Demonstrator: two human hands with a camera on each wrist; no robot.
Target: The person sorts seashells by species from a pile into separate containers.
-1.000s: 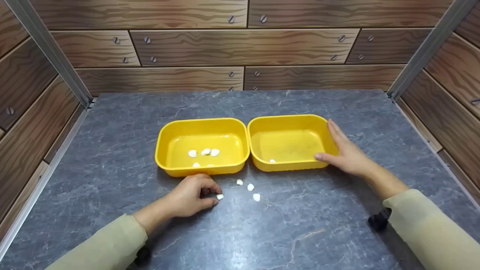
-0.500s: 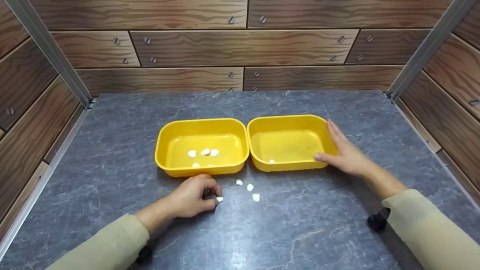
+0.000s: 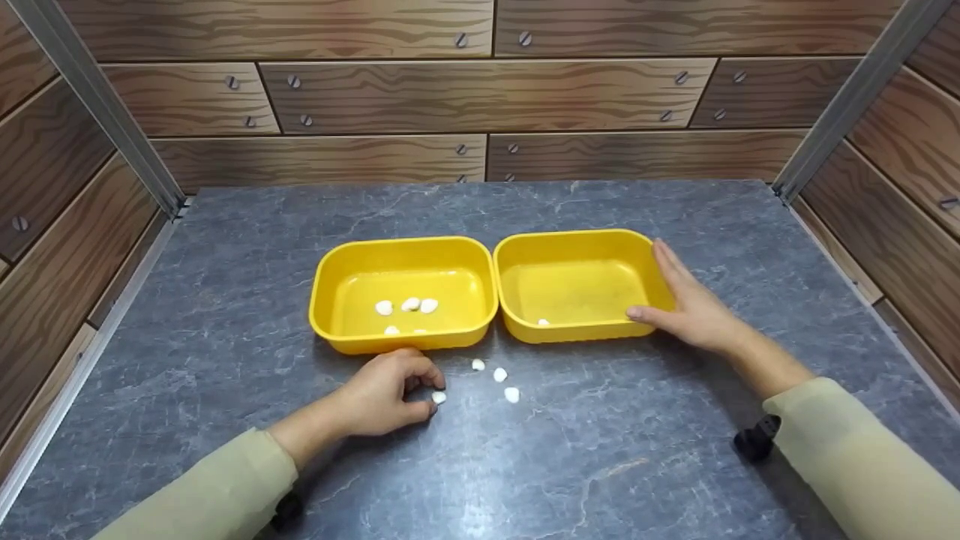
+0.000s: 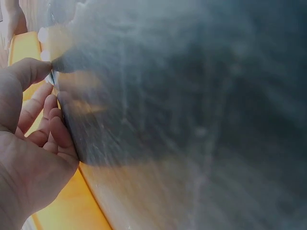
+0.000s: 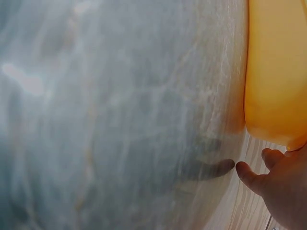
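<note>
My left hand rests low on the table in front of the left yellow bin. Its thumb and forefinger pinch a small white pebble, also seen between the fingertips in the left wrist view. Three more white pebbles lie loose to the right of it. Several pebbles sit inside the left bin, and one pebble shows in the right yellow bin. Against that bin's right end lies my right hand, fingers straight along the outside and thumb at the front rim.
The two bins stand side by side, touching, on a grey marbled table. Wood-patterned walls close in the back and both sides, with metal posts at the back corners.
The left thumb and forefinger have drawn together on the pebble, which has shifted slightly toward the person. The right hand and both bins stay put.
</note>
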